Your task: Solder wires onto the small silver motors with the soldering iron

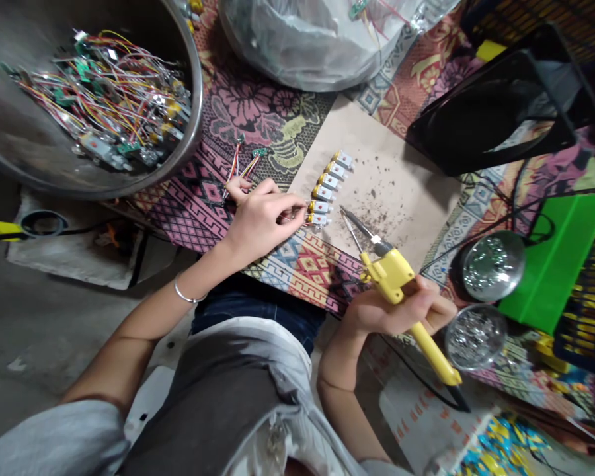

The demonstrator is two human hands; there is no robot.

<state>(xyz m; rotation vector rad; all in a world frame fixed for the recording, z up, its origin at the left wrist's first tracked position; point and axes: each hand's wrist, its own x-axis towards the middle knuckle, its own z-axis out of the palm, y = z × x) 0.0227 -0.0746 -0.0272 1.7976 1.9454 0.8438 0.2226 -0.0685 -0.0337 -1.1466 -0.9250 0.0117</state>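
My right hand (406,311) is wrapped round the handle of a yellow soldering gun (389,271). Its dark tip and thin metal feed tube point toward a row of small grey-and-yellow motors (325,192) on a sheet of brown cardboard (401,198). At the near end of that row, my left hand (265,215) has its fingers pinched together on thin wires beside the motors. Red, white and yellow wires (248,168) with small green circuit boards (259,153) stick out beyond this hand. The fingertips partly hide the wire ends.
A large metal bowl (196,112) at the left contains wired motors. Behind the cardboard sits a clear plastic bag (302,53). At the right stand a black fan-like frame (490,99), two metal dishes of small parts (493,264) and a green box (560,258).
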